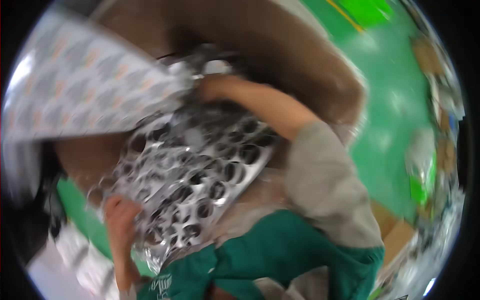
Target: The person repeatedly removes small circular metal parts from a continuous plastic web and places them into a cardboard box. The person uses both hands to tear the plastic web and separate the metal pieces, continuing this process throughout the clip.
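A silvery metal sheet full of round holes [217, 190] lies tilted in front of me. Wrinkled clear plastic film [157, 167] covers much of its left side. My left hand [121, 215] is at the lower left edge, its fingers curled closed on the film. My right arm reaches across to the far end, where my right hand [212, 87] is among shiny, blurred pieces [217, 66]. Motion smears its fingers, so its grip is unclear.
A large white panel with a repeated print [90, 85] juts in from the left. Beneath everything is a brown surface, perhaps a big carton [320, 60]. On the right, a green floor [390, 100] bears a plastic-wrapped bundle [421, 157] and cardboard [395, 232].
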### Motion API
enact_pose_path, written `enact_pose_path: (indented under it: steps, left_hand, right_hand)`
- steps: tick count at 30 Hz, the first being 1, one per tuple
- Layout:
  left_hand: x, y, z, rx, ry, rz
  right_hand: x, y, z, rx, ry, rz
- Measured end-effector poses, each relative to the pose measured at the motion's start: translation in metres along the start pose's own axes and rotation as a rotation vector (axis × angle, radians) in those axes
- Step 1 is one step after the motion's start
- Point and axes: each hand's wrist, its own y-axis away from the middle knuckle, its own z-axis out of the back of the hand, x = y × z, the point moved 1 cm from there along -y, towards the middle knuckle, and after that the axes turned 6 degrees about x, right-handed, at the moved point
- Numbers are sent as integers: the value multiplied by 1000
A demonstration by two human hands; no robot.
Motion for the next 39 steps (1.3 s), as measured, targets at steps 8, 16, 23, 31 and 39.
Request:
enact_pose_path:
  steps: [8,16,23,31,39]
  left_hand:
    - [-25,4,9,239,-174,-256]
    - [-32,12,-8,319,-85,-325]
    - [-28,11,-5,234,73,-180]
    - [-17,32,29,-248,433,-64]
    - [10,75,27,-394,660,304]
  right_hand:
    - [62,98,153,-68,-772,574]
    - [101,20,37,-60,-338,312]
    - [57,60,81,-407,74,440]
    - [53,69,101,309,-1616,761]
    - [20,32,57,-35,55,8]
